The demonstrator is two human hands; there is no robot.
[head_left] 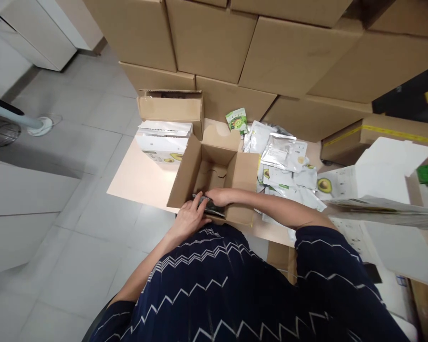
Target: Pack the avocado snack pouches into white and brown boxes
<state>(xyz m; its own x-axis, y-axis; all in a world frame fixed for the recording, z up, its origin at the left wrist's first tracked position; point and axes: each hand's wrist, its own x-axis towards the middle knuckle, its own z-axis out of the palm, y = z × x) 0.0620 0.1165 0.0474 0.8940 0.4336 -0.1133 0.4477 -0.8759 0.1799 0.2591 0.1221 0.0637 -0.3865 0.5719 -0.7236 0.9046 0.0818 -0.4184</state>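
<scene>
An open brown cardboard box (248, 178) stands close in front of my body, its flaps spread. Inside it, along the near wall, stands a dark, shiny flat pouch (214, 209). My right hand (221, 195) reaches into the box from the right, fingers curled at the top of this pouch. At the near left corner, my left hand (190, 216) has its fingers closed over the pouch's left end, by the box's edge. Both sets of fingertips are partly hidden.
White and silver pouches (280, 156) lie piled right of the box, with a green pouch (237, 121) behind. A white avocado-printed carton (164, 142) and another brown box (171, 109) stand left. Stacked cardboard boxes (210, 42) form a wall behind. Open white cartons (385, 175) are at right.
</scene>
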